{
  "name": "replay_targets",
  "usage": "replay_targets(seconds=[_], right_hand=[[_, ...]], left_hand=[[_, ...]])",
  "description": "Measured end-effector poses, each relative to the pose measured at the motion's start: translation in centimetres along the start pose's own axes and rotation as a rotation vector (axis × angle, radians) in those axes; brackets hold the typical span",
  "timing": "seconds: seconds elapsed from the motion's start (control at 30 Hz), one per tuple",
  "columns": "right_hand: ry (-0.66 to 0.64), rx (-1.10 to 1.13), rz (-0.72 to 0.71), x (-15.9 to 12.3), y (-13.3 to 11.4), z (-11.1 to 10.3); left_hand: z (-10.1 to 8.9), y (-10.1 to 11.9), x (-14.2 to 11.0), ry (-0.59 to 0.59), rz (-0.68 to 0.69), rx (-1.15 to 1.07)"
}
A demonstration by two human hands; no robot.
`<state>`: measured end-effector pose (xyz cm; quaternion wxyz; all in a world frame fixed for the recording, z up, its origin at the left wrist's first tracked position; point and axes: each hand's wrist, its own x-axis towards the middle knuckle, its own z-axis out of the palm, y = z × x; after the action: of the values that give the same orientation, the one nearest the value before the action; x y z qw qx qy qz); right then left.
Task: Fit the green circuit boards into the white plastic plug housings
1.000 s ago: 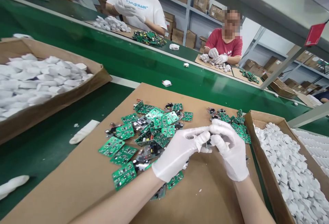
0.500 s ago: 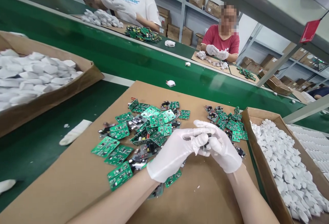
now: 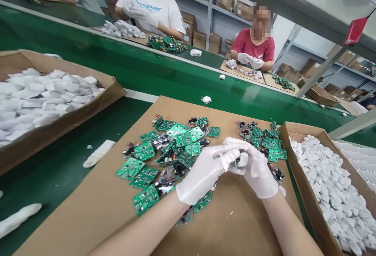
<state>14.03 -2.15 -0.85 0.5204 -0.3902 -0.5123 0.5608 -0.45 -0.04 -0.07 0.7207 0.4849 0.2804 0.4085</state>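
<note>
- Circuit board with dark parts (image 3: 237, 164), small and mostly hidden, sits between both hands above a broad tan cardboard sheet (image 3: 235, 224).
- The left hand (image 3: 207, 171), in a thin white glove, pinches the board between thumb and fingers; the right hand (image 3: 257, 164), gloved alike, curls around its other side, fingers bent inward. Whether the pale lump there is a fingertip or a stuck white piece, I cannot tell.
- A slip looks the likeliest fault: the visible hold is a small pinch, and smooth gloves could let the board drop onto the sheet.
- Squeezing or twisting hard could bend a lead or crack the board, since the fingers press close to its parts.
- The left wrist overlaps the edge of a loose heap of green circuit boards (image 3: 185, 142); a low sweep could drag some out of place.
- The smaller green cluster (image 3: 272, 144) lies just beyond the right hand, near the brown cardboard tray (image 3: 304, 193) of white lumps (image 3: 329, 185); a careless reach could knock boards towards it.
- Pale crumbs (image 3: 231, 213) on the sheet could cling to a dropped board.
</note>
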Motion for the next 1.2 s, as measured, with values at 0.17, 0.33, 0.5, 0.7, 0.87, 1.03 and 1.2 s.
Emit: replay_targets(seconds=[0.17,0.33,0.5,0.7,0.87,1.03,1.2], right_hand=[[0.028,0.017,0.023,0.1,-0.6,0.4],[0.140,-0.219,-0.050,-0.6,-0.8,0.9],[0.211,-0.223,-0.087,-1.0,-0.7,1.5],[0.045,-0.041,-0.013,-0.3,-0.1,0.7],[0.103,-0.074,-0.010,-0.7,-0.2,0.8],[0.065,-0.065,0.009,-0.8,-0.1,0.6],[0.101,-0.073,0.042,-0.6,0.4,0.5]], left_hand=[[0.0,0.2,0.0,-0.018,0.033,0.034],[0.0,-0.3,0.1,-0.028,0.095,0.077],[-0.3,-0.8,0.1,-0.012,0.084,0.122],[0.0,-0.6,0.1,-0.082,0.118,0.063],[0.1,-0.5,-0.2,0.013,0.068,0.115],[0.4,-0.1,-0.4,0.031,0.092,0.128],[0.5,-0.6,-0.3,0.073,0.069,0.157]])
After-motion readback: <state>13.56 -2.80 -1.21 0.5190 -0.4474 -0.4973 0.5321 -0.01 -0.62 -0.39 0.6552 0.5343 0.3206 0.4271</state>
